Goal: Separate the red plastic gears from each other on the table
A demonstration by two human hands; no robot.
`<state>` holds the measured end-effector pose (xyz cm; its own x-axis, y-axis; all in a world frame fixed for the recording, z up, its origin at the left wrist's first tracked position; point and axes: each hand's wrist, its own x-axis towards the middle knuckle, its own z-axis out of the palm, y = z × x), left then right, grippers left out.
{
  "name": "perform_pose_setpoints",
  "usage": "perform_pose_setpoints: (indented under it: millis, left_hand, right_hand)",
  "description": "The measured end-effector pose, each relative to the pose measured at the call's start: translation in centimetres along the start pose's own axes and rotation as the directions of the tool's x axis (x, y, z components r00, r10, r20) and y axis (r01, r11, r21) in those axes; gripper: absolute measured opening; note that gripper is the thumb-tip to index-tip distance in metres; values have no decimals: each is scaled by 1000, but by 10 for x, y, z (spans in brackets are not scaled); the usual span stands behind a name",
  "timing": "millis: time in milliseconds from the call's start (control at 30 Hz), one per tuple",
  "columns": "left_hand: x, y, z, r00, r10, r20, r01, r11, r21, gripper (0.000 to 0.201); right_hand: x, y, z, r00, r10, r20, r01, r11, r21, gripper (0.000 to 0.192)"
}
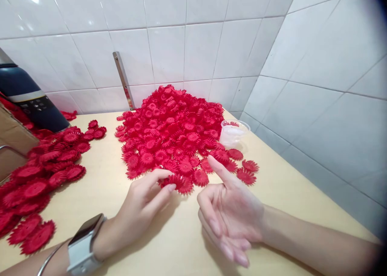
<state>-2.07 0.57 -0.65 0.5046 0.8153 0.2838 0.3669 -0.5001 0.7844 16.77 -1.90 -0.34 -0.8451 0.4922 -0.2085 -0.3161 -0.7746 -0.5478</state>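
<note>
Along the table's (181,243) left edge lay a loose spread of red flowers (45,175). Near the front edge, the left hand (142,205) pinched one red flower (175,182) off the big heap (173,130) — picking seemed underway, needing a clean lift. The right hand (231,215) hovered half-open, holding nothing — forefinger outstretched.

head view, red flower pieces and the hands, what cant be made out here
- Left hand: its fingers cover part of the red flower piece, so the grip underneath is hidden.
- Big pile of red pieces: upper layers bury whatever lies below.
- Clear plastic cup: contents too faint to tell.
- Dark blue appliance: cut off by the left edge; button labels too small.
- Right hand: empty; forearm blurs at the frame's corner.
</note>
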Motion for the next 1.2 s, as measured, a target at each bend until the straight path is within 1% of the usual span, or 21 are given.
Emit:
perform_pose_setpoints:
  millis: [167, 267, 333, 400, 467, 533, 600, 667, 700, 767, 800, 867, 900, 1000, 1100, 1200]
  left_hand:
    - [0, 0, 1, 999, -36, 22, 36, 999, -19, 12]
    - [-1, 0, 0, 999, -32, 27, 32, 999, -15, 13]
    - [-1, 0, 0, 1000, -15, 11, 15, 1000, 19, 13]
    - [-1, -1, -1, 999, 43, -25, -40, 996, 83, 14]
    - [-1, -1, -2, 988, 144, -48, -136, 982, 133, 14]
    - [-1, 0, -4, 969, 241, -55, -231, 962, 146, 14]
    - [0, 2, -4, 951, 306, -53, -296, 945, 142, 11]
    - [0, 3, -4, 937, 348, -41, -340, 931, 135, 10]
    - [0, 4, -4, 932, 361, -27, -354, 926, 134, 11]
    - [0, 4, -3, 937, 350, -10, -345, 927, 143, 13]
    - [0, 4, -3, 945, 326, -14, -320, 936, 147, 16]
    - [0, 3, -3, 970, 239, -37, -233, 964, 128, 25]
    - [-1, 3, -3, 980, 192, -41, -187, 977, 101, 28]
    - [-2, 3, -2, 995, 95, 28, -97, 994, 50, 25]
    - [-2, 3, -1, 994, 69, 80, -74, 995, 67, 17]
    - [-1, 4, 0, 996, 49, 79, -54, 996, 66, 15]
  right_hand:
    - [0, 0, -1, 1000, -4, -16, 4, 1000, -27, 95]
    - [1, -1, -2, 1000, 0, -24, -1, 999, -51, 93]
    - [2, -1, -3, 998, -45, -51, 41, 996, -75, 89]
    - [3, 0, -3, 983, -131, -129, 112, 983, -142, 80]
    - [4, 3, -2, 942, -245, -229, 175, 942, -288, 66]
    - [5, 7, 1, 906, -311, -287, 165, 884, -438, 55]
    - [6, 10, 5, 892, -330, -309, 122, 833, -539, 48]
    - [6, 13, 7, 885, -344, -313, 87, 784, -615, 40]
    - [6, 14, 8, 875, -369, -312, 81, 748, -659, 35]
    - [6, 15, 8, 841, -444, -309, 80, 668, -740, 28]
    - [6, 16, 7, 820, -483, -309, 82, 632, -770, 27]
    - [5, 15, 5, 780, -545, -306, 82, 575, -814, 27]
    - [5, 15, 4, 769, -564, -300, 82, 553, -829, 26]
    - [4, 13, 4, 762, -584, -279, 73, 506, -860, 26]
    - [3, 12, 6, 765, -601, -231, 72, 437, -897, 27]
    - [4, 12, 5, 761, -622, -186, 57, 350, -935, 30]
